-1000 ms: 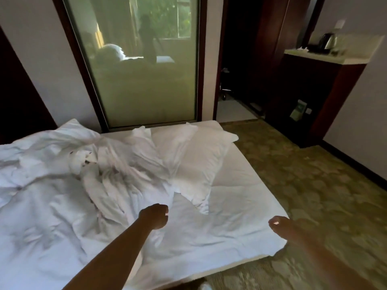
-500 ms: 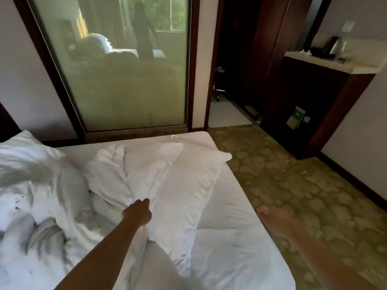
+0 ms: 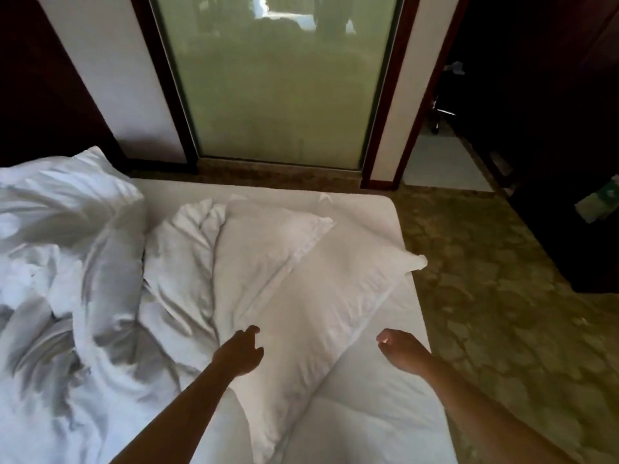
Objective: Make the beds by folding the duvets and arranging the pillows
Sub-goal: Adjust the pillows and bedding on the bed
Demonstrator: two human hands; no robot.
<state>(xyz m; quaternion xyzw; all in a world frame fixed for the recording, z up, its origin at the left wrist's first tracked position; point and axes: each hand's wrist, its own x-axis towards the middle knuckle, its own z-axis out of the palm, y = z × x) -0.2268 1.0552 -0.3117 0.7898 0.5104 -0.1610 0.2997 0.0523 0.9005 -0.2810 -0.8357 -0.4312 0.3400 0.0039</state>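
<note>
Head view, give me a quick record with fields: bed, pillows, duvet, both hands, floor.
bed: white sheet showing on its right side
pillows: two, overlapping, lying diagonally; near pillow, far pillow
duvet: crumpled in a heap on the left
left hand: over the near pillow's edge, fingers loose, holding nothing
right hand: over the sheet, loosely curled, holding nothing
floor: patterned carpet

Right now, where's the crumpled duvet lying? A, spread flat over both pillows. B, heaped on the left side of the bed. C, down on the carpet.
B: the duvet lies bunched on the left of the bed, beside the overlapping pillows, not spread over them or on the visible carpet.
</note>
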